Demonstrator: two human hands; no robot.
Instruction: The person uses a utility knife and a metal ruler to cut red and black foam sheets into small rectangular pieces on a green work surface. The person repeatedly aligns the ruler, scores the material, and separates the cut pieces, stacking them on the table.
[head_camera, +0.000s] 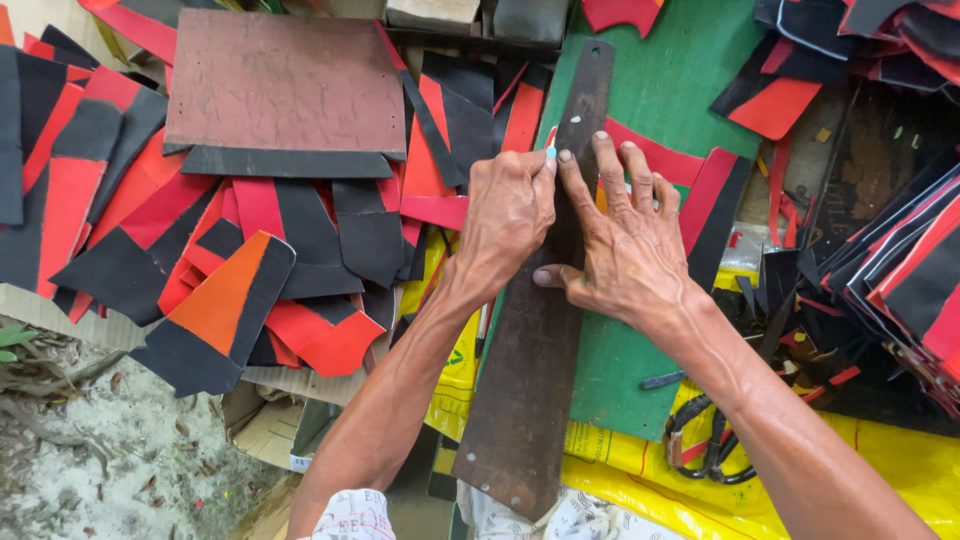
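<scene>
**Kid:** Fingers first! What are the fingers doing?

**Helper:** On the right hand (625, 250) they are spread out flat. They press down on a long, dark, rusty metal strip (540, 330). They do not wrap around it; the open hand just lies on top. The left hand (510, 215) is curled almost shut, with its fingertips pinched together right at the left edge of the strip. Something small may be in that pinch, but I cannot tell what.

**Kid:** Which way does the strip go?

**Helper:** Its long side runs from near the person's body up and away, leaning a little to the right. The hands sit near its middle, touching each other. The left hand is beside the strip's edge, and the right hand is on top of it.

**Kid:** What is under it?

**Helper:** A green board (690, 80), and under that a yellow plastic sheet (900, 470). A red piece (660, 158) sticks out from below the strip, just by the right fingers.

**Kid:** Is there much room?

**Helper:** Not much. Piles of red and black cut pieces (230, 250) lie close on the left and right. A big reddish-brown flat board (285, 85) lies on top of the left pile. Black-handled scissors (700, 445) rest near the right arm.
</scene>
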